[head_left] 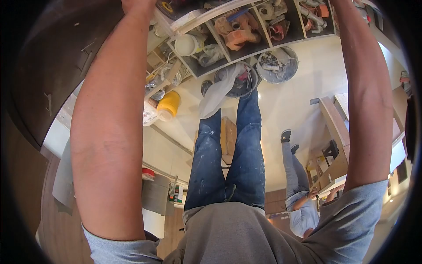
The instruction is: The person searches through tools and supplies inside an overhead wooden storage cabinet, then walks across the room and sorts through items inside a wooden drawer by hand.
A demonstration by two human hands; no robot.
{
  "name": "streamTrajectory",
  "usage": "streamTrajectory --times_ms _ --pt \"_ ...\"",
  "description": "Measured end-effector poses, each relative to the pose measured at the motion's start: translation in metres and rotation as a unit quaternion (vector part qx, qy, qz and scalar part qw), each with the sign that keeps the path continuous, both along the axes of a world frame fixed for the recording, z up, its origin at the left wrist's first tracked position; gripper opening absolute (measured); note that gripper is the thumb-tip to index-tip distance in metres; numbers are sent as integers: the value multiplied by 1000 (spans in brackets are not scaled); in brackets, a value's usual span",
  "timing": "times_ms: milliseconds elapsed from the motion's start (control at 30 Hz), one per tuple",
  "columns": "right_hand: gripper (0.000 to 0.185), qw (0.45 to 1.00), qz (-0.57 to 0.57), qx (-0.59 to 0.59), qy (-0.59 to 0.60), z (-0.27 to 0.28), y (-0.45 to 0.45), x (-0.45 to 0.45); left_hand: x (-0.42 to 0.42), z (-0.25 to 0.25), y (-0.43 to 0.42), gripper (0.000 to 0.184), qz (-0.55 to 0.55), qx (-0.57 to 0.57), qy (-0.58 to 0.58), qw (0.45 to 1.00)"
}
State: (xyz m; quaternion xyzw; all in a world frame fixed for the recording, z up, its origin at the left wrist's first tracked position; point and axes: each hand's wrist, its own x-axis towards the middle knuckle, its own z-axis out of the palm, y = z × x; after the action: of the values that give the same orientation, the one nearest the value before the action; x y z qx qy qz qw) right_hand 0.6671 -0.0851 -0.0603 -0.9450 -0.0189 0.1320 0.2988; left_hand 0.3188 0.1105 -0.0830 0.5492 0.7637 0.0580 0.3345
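the shelf [220,43] lies at twelve o'clock, roughly nine to three lengthwise; left hand [138,4] near its corner at eleven, right hand out of sight; i can't tell whether either grips.

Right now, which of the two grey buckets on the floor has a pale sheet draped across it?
The left bucket: the pale sheet extends past its rim, while the right bucket has its jumbled contents within its rim.

Rack [250,53], pale-edged and dark-floored, is extending before you; its open compartments [206,68] are holding jumbled orange and grey parts [241,38] and a white tub [187,45].
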Motion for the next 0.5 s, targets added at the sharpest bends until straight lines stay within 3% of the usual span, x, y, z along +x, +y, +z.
streamTrajectory --times_ms 167,500 --pt "52 999 31 28 -10 -9 -8 8 3 7 -3 54 -4 -15 -2 1000" --pt "61 997 -1 -47 -60 -30 -3 30 -4 -13 10 60 -25 23 51 998"
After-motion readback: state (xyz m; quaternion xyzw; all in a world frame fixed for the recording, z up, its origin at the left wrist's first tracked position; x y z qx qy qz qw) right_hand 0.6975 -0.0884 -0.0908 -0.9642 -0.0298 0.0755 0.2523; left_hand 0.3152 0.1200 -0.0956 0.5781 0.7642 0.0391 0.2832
